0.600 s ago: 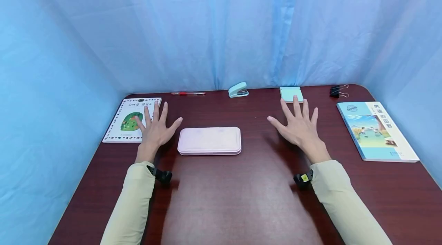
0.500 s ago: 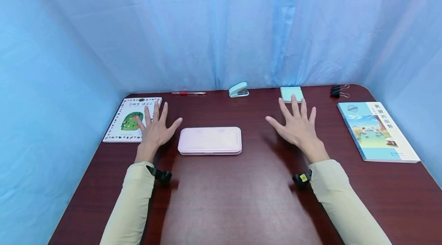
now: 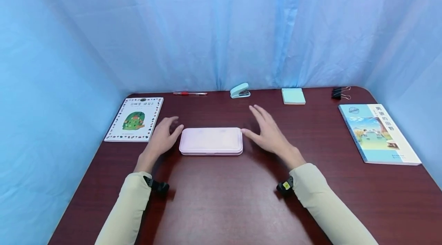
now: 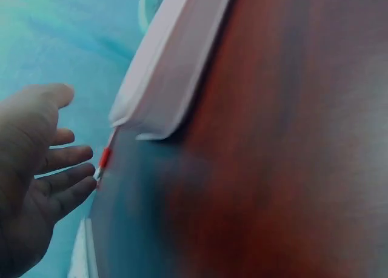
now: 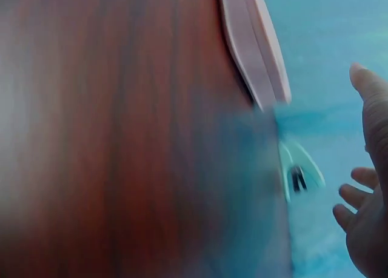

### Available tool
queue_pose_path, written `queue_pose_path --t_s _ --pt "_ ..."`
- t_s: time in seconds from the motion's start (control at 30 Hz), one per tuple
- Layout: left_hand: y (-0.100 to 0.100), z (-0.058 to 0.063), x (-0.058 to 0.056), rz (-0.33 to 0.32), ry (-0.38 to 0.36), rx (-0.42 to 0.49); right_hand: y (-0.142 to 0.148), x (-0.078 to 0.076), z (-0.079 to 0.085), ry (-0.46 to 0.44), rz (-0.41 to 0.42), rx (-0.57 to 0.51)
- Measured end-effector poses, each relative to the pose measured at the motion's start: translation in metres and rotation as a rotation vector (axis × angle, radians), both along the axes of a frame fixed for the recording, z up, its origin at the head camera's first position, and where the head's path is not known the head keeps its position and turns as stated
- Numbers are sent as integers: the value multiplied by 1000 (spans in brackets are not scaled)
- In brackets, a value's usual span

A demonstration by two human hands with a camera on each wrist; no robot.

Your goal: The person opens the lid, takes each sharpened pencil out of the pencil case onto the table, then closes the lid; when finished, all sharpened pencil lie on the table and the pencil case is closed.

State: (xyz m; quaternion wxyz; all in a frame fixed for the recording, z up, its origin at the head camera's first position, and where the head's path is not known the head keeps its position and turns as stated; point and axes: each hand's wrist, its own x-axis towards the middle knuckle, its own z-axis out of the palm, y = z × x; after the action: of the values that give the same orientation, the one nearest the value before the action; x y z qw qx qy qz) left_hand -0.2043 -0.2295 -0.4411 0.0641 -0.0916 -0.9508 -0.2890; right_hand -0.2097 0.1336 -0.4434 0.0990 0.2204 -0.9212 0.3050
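A pale pink pencil case, lid down, lies on the dark red-brown table between my two hands. My left hand is by its left end, thumb near the corner and fingers loosely bent. At the other end my right hand holds its fingers stretched forward, the thumb tip right by the case's far right corner. In the left wrist view the left hand is beside the case, with air between them. Nothing is in the right hand, as the right wrist view shows.
On the left lies a white picture book; a thicker blue-and-white book is on the right. Along the back edge sit a red pen, a mint stapler, sticky notes and black binder clips. Blue curtains enclose the table.
Both hands have closed in on the pencil case, the right one moving left over a longer way. Their spread fingers have come together and turned inward. The case stays where it was.
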Motion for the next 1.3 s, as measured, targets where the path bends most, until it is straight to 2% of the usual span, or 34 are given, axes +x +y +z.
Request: queue_pose_path --t_s 0.1,0.27,0.37,0.5,0.57,0.7,1.0,1.3 --pt "6 -8 8 -59 -45 67 -17 5 -5 -78 45 -35" --pt "12 -20 20 -90 -124 76 -40 16 -14 -240 118 -58" --pt "16 -23 24 -127 -139 75 -49 20 -18 -289 133 -55" --pt "21 -28 24 -207 -110 55 -51 21 -18 -284 157 -52" --pt "24 -28 23 -224 -88 34 -50 22 -17 -284 180 -37" --pt "29 -26 21 -231 -39 -24 -49 22 -18 -279 198 0" --pt "34 -25 16 -227 58 -198 -48 22 -22 -174 174 41" --pt "35 -22 15 -220 111 -319 -46 24 -23 -90 175 76"
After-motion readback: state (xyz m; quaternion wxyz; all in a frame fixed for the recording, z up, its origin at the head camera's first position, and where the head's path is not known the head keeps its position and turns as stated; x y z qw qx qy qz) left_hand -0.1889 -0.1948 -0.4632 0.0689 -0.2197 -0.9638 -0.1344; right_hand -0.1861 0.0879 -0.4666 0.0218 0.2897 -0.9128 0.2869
